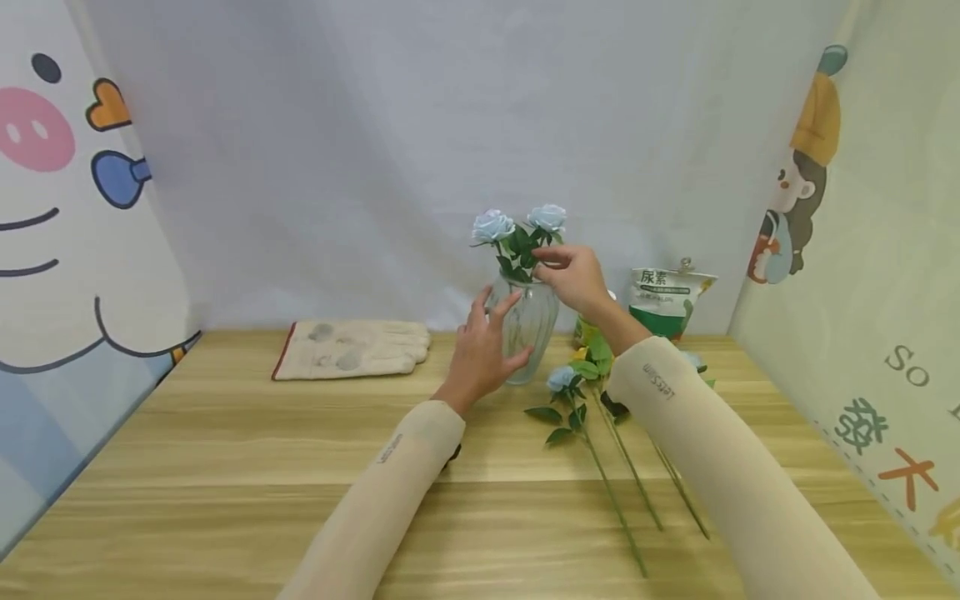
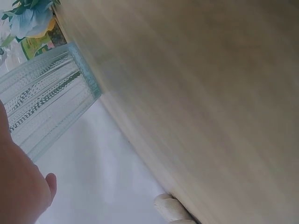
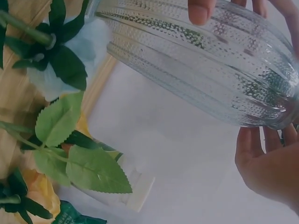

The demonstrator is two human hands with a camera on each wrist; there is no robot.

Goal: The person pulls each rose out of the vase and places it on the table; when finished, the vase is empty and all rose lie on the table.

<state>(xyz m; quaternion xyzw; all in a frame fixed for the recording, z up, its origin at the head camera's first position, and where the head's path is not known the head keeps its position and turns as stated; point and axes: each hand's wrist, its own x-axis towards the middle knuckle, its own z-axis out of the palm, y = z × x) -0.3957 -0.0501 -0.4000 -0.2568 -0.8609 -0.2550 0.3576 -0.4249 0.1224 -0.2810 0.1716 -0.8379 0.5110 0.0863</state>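
A ribbed clear glass vase point(image 1: 538, 329) stands on the table, holding two pale blue artificial roses, a left rose point(image 1: 492, 226) and a right rose point(image 1: 547, 218), with dark green leaves. Around the vase's left side, my left hand point(image 1: 478, 354) spreads its fingers and thumb and steadies it. At the mouth, my right hand point(image 1: 576, 277) pinches the right rose low down, among its leaves; the fingertips partly hide the stem. In the right wrist view, that hand point(image 3: 271, 172) is close by the rim, while left-hand fingers point(image 3: 200, 11) lie on the glass.
Loose roses lie right of the vase, including a blue rose point(image 1: 561, 379) and a yellow one point(image 1: 581, 354), their long stems pointing toward me. Behind my right arm stands a clipped white-and-green bag point(image 1: 663, 300). A cream glove point(image 1: 352, 350) lies at left.
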